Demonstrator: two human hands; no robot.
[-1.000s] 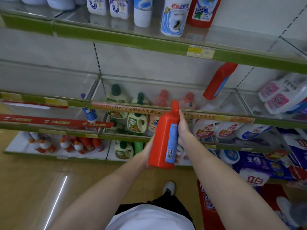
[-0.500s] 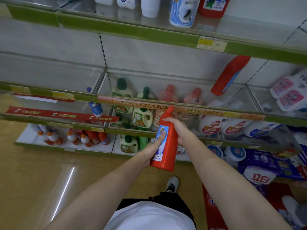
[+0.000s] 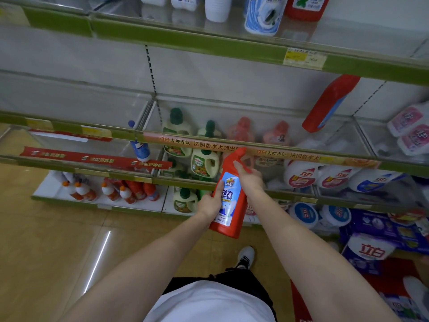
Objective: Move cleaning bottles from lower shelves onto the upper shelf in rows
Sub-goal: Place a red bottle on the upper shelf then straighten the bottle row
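The left hand (image 3: 210, 203) has its fingers curled round the lower body of a red bottle (image 3: 228, 196), thumb across the blue-and-white label. The right hand (image 3: 249, 176) grips the bottle higher up, at the shoulder just under the neck, its fingers wrapped round the far side and a fingertip lying on the red plastic. The bottle is held in the air between both hands, tilted a little so that its angled cap points up and to the right, label facing the camera, in front of the middle shelves and touching none of them. Its cap overlaps the orange strip (image 3: 260, 152) that runs along the rail of the shelf behind it. Behind that rail stand green-capped jugs (image 3: 205, 159) and pale pink bottles (image 3: 242, 131), seen through clear shelf fronts. To the right lie white pouches (image 3: 301, 176) with red and blue marks, and further right pink-labelled ones (image 3: 408, 129). A second red bottle (image 3: 329, 103) leans tilted against the back wall under the top shelf. The top shelf (image 3: 185, 41), with a green edge and a yellow price tag (image 3: 304, 58), carries a row of white bottles (image 3: 218, 8), a blue-and-white one (image 3: 264, 15) and a red one (image 3: 306, 6); to the right of these its surface shows bare. On the bottom shelf at left lie small orange-and-white bottles (image 3: 111, 190). Below, a white shirt (image 3: 209, 303), dark shorts and one shoe (image 3: 246, 256) show over a tan floor (image 3: 46, 240).
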